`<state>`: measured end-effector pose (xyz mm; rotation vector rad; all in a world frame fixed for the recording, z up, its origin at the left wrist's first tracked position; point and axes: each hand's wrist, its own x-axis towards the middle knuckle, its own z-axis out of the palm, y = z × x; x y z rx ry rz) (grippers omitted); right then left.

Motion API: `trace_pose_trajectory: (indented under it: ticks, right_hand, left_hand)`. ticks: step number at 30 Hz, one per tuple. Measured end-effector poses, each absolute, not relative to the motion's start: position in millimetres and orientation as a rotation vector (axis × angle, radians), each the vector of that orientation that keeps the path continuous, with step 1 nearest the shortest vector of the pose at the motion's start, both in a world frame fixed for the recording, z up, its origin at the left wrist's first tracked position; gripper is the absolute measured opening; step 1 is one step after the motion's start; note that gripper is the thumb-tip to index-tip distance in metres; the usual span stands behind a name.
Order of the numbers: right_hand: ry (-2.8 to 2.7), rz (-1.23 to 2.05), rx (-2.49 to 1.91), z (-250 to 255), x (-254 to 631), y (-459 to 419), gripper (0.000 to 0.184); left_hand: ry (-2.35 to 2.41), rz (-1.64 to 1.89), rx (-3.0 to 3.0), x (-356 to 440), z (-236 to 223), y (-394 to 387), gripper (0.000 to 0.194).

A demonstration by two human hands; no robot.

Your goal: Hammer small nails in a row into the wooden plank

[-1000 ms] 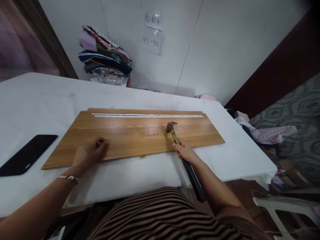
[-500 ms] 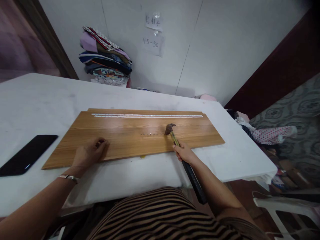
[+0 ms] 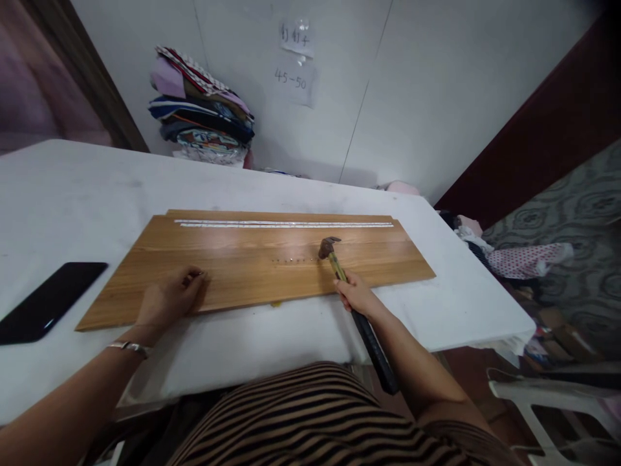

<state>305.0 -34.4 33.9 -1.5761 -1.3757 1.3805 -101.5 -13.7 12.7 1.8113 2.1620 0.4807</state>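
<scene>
My right hand grips a claw hammer partway along its yellow and black handle. The hammer's rusty head is over the wooden board, at the right end of a short row of small nails. My left hand is closed on the left part of the board, thumb and fingers pinched together. A tiny shiny bit shows at its fingertips, too small to name. Two white measuring strips run side by side along the far side of the board.
A black phone lies left of the board on the white-covered table. Folded clothes are stacked at the table's back, against the wall. Paper notes hang on that wall. To the lower right stands a white plastic chair.
The whole view has shifted slightly. Both hands and the hammer keep practically the same places over the board.
</scene>
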Motion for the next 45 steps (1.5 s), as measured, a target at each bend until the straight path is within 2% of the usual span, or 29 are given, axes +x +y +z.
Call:
trace_pose_trajectory:
  ticks: [13,22,31,40,45]
  right_hand:
    - [-1.366,1.383,-1.573,32.6,309.2,-32.7,0.016]
    - [-1.364,1.391,-1.529,29.8,308.8,-28.9,0.02]
    - [-1.356,1.378,-1.533,28.5,309.1,-27.0,0.024]
    - [-1.371,1.403,-1.561,35.4,308.1,-31.1,0.021]
    - [-1.373,1.41,-1.598,38.1,308.1,-35.4,0.025]
  left_hand:
    - [2.166,0.492,1.843,-105.1,8.0,-11.5,0.039]
    - [2.187,0.474,1.815,-106.4,5.8,-10.8,0.04]
    - [2.193,0.51,1.809,-103.2,9.7,-12.9,0.033]
    - [2.175,0.562,1.848,-104.5,8.1,-12.6,0.036]
    - [2.16,0.552,1.845,-104.1,9.6,-12.7,0.037]
